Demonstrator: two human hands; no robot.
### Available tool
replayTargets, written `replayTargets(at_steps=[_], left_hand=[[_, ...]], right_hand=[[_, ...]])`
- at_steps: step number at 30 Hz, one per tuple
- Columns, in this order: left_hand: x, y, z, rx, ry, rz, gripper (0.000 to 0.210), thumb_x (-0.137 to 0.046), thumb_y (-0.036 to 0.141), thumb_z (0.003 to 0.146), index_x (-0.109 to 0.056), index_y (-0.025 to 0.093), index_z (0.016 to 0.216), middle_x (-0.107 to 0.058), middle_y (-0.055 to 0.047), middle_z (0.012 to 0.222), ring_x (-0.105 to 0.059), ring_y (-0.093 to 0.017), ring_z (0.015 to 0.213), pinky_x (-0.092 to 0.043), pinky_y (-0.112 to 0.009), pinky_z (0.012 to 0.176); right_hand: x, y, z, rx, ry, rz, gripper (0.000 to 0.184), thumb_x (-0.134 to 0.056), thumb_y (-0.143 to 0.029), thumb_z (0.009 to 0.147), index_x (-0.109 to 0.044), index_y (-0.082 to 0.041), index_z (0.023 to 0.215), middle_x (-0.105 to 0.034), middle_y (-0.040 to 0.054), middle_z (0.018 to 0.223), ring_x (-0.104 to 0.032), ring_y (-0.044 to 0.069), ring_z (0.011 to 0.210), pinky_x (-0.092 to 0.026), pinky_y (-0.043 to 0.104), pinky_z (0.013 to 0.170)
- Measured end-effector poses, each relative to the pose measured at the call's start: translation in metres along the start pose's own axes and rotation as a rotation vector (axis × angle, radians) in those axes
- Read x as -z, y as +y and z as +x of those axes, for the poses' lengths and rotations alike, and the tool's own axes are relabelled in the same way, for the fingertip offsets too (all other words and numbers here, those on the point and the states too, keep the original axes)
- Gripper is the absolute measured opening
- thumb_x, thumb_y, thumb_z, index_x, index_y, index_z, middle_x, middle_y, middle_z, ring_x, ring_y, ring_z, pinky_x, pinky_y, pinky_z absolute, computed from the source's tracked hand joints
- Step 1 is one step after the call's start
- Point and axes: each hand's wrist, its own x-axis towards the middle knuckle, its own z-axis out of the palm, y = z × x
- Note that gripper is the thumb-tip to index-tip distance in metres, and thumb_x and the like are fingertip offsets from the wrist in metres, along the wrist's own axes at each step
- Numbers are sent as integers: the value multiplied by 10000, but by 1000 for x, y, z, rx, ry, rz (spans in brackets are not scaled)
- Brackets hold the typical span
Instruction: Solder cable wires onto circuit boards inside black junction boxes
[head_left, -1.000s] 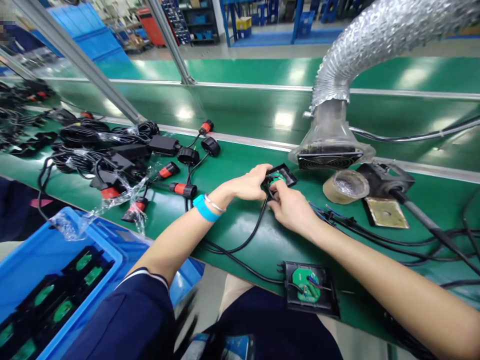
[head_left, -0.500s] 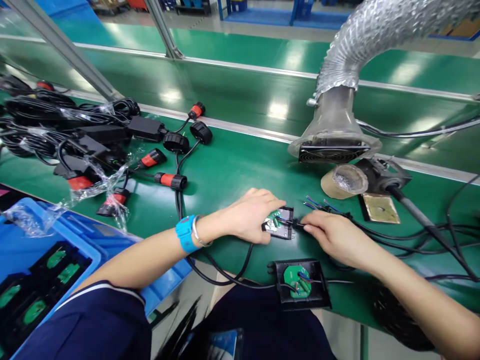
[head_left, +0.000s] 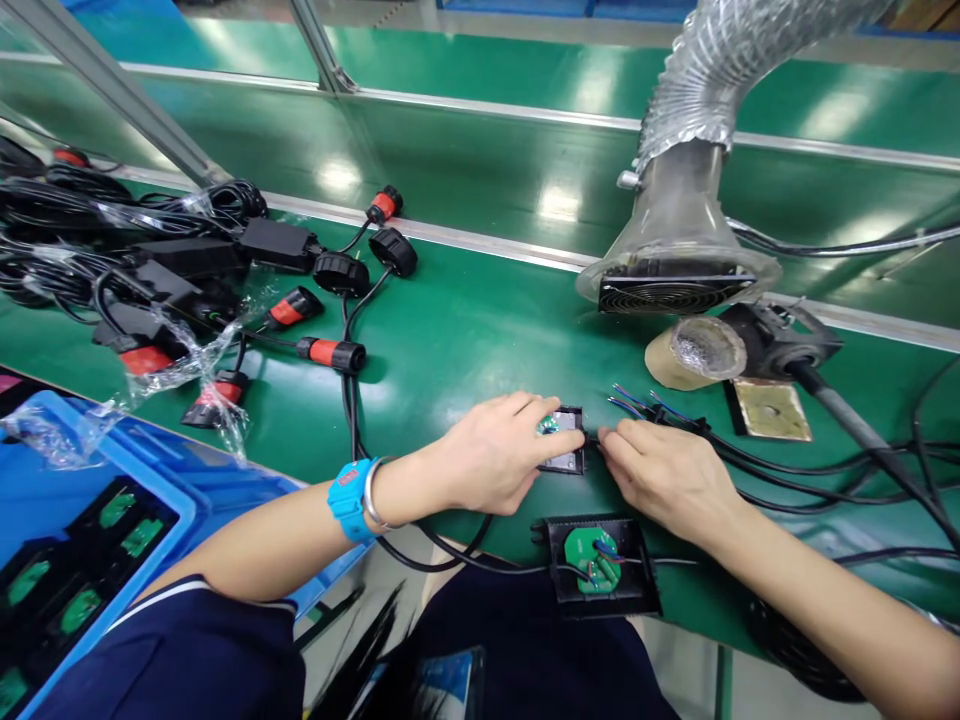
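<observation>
My left hand (head_left: 491,450) lies over a small black plastic housing (head_left: 568,467), gripping it against the bench. Its index finger reaches across to the housing's right end, where a cable enters. Part of a green circuit board (head_left: 548,425) shows inside, the rest hidden under the fingers. My right hand (head_left: 667,475) pinches the black cable (head_left: 592,441) just outside that end. Nearer to me, a second open housing (head_left: 643,590) at the bench edge holds a green board (head_left: 589,560) with wires attached and a cable leaving each side.
Black cables with stripped coloured wire ends (head_left: 626,400) lie right. Behind them stand a soldering-iron holder (head_left: 784,340), a cardboard tube (head_left: 675,362) and a fume hood (head_left: 667,240). Left are bundled cables with red-black connectors (head_left: 334,354) and a blue bin (head_left: 172,480) of housings.
My left index finger has come down over the right end of the housing. My right fingers have drawn slightly closer to that end. The view has tipped down a little.
</observation>
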Motion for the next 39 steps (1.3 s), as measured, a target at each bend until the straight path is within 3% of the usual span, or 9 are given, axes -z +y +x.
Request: replayTargets(at_steps=[8, 13, 15, 19, 22, 26, 31, 36, 39], left_hand=[[0, 8, 5, 45, -62, 24, 501, -503, 236, 806, -502, 164, 1302, -448, -186, 1335, -484, -320, 1116, -495, -436, 883], [1, 15, 8, 97, -75, 41, 460, -511, 233, 791, -558, 145, 1240, -476, -184, 1299, -526, -301, 1043, -505, -413, 840], [0, 21, 5, 122, -53, 58, 461, -502, 239, 813, -549, 137, 1260, -470, -177, 1332, -519, -304, 1112, -483, -419, 915], [-10, 45, -3, 89, 28, 145, 567, -410, 218, 865, -390, -2, 1388, -387, -213, 1449, -395, -318, 1327, -324, -425, 1123], [-23, 63, -6, 78, 33, 210, 642, -355, 200, 860, -256, -99, 1420, -330, -283, 1464, -332, -361, 1371, -281, -443, 1145], [-33, 74, -2, 124, 19, 212, 686, -344, 196, 832, -197, -151, 1405, -305, -342, 1445, -292, -403, 1377, -289, -470, 1133], [-25, 57, 4, 155, 57, -106, 807, -472, 209, 710, -193, -124, 1389, -328, -340, 1430, -337, -394, 1360, -352, -457, 1108], [4, 22, -19, 340, 378, -488, 632, -513, 205, 773, -291, 43, 1342, -390, -221, 1364, -535, -227, 1181, -476, -353, 1009], [9, 18, -38, 509, 300, -441, 567, -665, 373, 752, -429, 129, 1206, -500, -138, 1197, -564, -248, 1068, -514, -415, 915]], right_hand=[[6, 10, 21, 108, -289, 136, 210, -432, -24, 756, -585, -166, 784, -567, 30, 663, -490, 137, 552, -239, 309, 528], [8, 0, 30, 83, -487, 43, 153, -451, -48, 766, -564, -144, 729, -570, 75, 657, -477, 158, 539, -171, 315, 509], [9, -4, 29, 69, -462, 12, 145, -468, -48, 767, -578, -135, 731, -581, 75, 666, -485, 156, 568, -192, 310, 536], [10, -5, 21, 26, -223, -18, 124, -522, -125, 822, -625, -139, 754, -592, 71, 726, -497, 184, 721, -268, 333, 666], [8, -5, 15, -24, -121, 7, 152, -516, -151, 863, -626, -151, 759, -561, 63, 734, -449, 185, 752, -269, 330, 703], [0, -3, 9, -1, -99, 87, 224, -454, -68, 864, -604, -162, 726, -512, 46, 692, -396, 175, 718, -257, 317, 683], [-9, 5, 5, 0, -78, 168, 211, -481, -121, 885, -613, -165, 726, -515, 35, 683, -406, 165, 701, -300, 301, 678], [4, 8, 12, -39, -143, 249, 204, -499, -246, 913, -673, -151, 961, -585, 59, 791, -493, 180, 797, -383, 299, 734], [10, -3, 28, -74, -65, 336, 217, -483, -239, 915, -656, -133, 991, -611, 91, 894, -506, 198, 872, -420, 321, 785]])
